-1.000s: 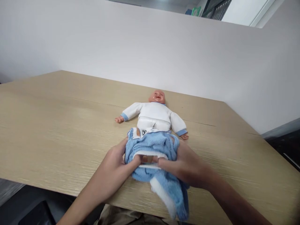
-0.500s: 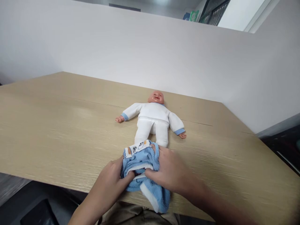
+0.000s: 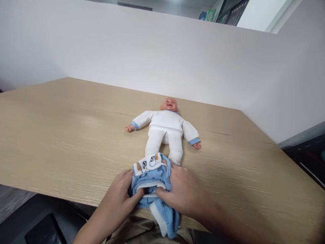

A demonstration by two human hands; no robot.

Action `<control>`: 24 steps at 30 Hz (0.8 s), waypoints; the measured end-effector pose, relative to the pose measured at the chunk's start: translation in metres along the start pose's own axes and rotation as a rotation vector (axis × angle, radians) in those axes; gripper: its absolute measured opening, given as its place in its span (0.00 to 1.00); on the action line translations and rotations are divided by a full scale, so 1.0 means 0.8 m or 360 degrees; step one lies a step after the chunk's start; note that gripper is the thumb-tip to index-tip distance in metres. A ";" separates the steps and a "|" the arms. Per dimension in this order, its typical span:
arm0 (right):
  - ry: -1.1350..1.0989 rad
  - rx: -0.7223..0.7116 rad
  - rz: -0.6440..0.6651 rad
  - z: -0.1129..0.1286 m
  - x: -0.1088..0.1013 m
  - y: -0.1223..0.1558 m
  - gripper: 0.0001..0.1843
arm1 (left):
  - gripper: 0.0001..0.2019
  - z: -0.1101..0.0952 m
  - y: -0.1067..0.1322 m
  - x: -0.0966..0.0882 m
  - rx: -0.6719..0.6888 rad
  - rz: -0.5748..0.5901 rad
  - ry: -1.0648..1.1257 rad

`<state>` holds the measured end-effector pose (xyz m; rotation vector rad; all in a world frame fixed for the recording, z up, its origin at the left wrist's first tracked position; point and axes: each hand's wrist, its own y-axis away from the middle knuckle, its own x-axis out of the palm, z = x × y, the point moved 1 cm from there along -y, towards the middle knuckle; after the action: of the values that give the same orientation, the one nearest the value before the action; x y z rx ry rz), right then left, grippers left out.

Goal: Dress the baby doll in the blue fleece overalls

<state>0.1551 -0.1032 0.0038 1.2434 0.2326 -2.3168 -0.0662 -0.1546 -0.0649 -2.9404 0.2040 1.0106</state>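
A baby doll (image 3: 165,123) in a white top with blue cuffs lies on its back, head away from me, legs pointing towards me. Over its lower legs and feet is a fluffy blue doll garment (image 3: 151,174) with white trim and a white band embroidered with eyes. My left hand (image 3: 124,191) is closed on the garment's left side, thumb in the white-edged opening. On the other side, my right hand (image 3: 181,189) grips the fabric, its thumb in the same opening. One blue part with a white edge hangs over the table edge. The doll's feet are hidden.
The wooden table (image 3: 76,135) reaches back to a white wall (image 3: 152,57). At lower left stands a black chair (image 3: 38,210) with a dark flat object (image 3: 45,230) on it. A dark object (image 3: 309,159) stands beyond the table's right edge.
Both hands and the garment have shifted slightly towards me. The hanging blue part has swung a little left and lower. The doll lies where it was.
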 end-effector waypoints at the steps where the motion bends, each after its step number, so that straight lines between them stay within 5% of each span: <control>1: -0.0012 0.0002 0.0004 -0.001 0.001 0.000 0.17 | 0.16 0.003 0.001 0.000 0.0052 -0.0034 0.0019; 14: -0.0309 -0.0095 -0.0126 -0.013 0.005 -0.004 0.20 | 0.33 0.027 -0.001 0.034 0.0000 -0.0111 0.0566; 18: -0.0523 -0.0137 -0.0178 -0.023 0.002 -0.013 0.25 | 0.28 0.019 -0.016 0.031 0.0068 -0.0169 0.0666; 24: -0.0599 -0.0343 -0.0295 -0.029 -0.005 -0.033 0.19 | 0.22 0.007 -0.043 0.014 0.0201 -0.0283 0.0662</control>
<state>0.1604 -0.0709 -0.0084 0.6905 0.4659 -2.5488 -0.0564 -0.1212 -0.0766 -2.9483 0.0105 0.3448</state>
